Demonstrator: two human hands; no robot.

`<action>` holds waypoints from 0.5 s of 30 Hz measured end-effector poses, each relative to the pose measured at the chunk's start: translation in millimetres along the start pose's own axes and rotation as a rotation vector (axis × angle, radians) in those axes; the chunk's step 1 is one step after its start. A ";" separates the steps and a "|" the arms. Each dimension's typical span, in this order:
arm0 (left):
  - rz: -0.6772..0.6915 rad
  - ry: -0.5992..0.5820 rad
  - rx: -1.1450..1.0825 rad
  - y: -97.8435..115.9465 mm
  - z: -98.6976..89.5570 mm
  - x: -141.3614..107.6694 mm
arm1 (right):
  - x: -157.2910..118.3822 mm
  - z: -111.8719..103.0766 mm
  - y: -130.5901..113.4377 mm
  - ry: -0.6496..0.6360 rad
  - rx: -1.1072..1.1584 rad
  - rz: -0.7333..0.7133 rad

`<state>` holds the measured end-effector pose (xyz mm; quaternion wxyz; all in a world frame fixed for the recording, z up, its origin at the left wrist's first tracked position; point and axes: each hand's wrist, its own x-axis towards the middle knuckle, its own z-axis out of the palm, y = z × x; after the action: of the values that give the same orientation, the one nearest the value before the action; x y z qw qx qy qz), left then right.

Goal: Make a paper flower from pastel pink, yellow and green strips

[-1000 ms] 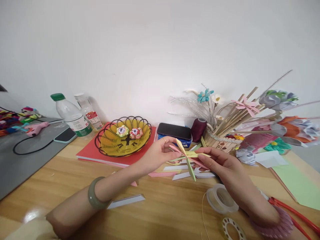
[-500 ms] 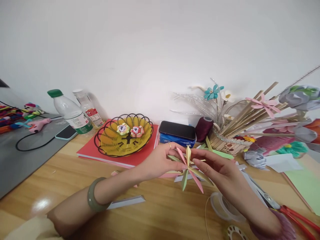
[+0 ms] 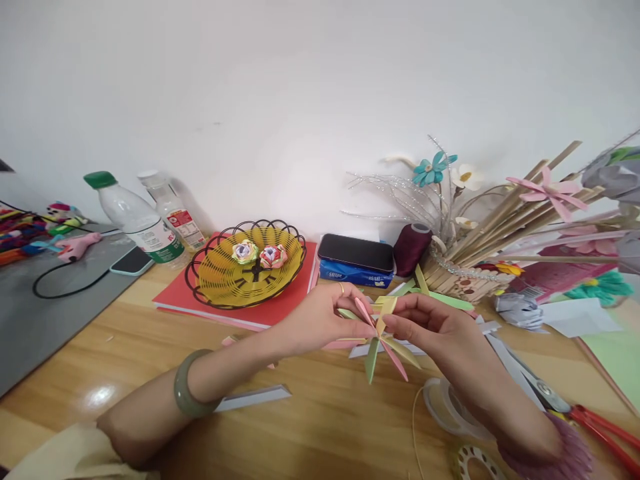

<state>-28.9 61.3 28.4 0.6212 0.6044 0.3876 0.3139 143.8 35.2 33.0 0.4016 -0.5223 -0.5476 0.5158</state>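
Note:
Between my hands is a paper flower [image 3: 395,360] with folded pink, yellow and green petals spreading from one centre. My left hand [image 3: 330,317] pinches it near the middle, with the thumb along the front and the other fingers partly hidden behind the petals. On the other side my right hand [image 3: 435,327] grips the upper yellow petal [image 3: 385,313] between thumb and index finger. Strips of white and coloured paper [image 3: 357,349] lie on the table under and behind the flower.
A yellow woven basket [image 3: 220,283] holding two small rosettes sits on red paper [image 3: 173,293]. Behind my hands are a phone [image 3: 356,251] on a blue packet and a dark thread spool [image 3: 413,247]. Rolls of tape [image 3: 445,407] and red-handled scissors [image 3: 600,427] lie at right; bottles [image 3: 140,220] stand at left.
The upper yellow petal now stands wider and leans right, with my right fingers closed on it. My left hand stays at the flower's centre. The view has shifted slightly.

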 end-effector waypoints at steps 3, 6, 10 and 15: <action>-0.014 0.009 -0.024 0.7 0.1 -0.2 | -0.8 0.6 -1.3 0.021 0.003 0.016; -0.027 -0.009 -0.127 -0.1 1.6 -1.1 | -1.4 1.2 0.1 0.049 0.011 0.020; -0.063 -0.011 -0.226 1.1 2.7 -3.2 | -1.8 1.3 2.0 0.031 -0.029 0.039; -0.126 -0.018 -0.229 3.4 3.6 -4.4 | -1.8 3.2 1.9 -0.020 -0.049 0.047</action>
<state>-27.8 56.0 32.1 0.7080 0.5068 0.3810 0.3111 141.2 32.8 30.8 0.3710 -0.5396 -0.5516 0.5167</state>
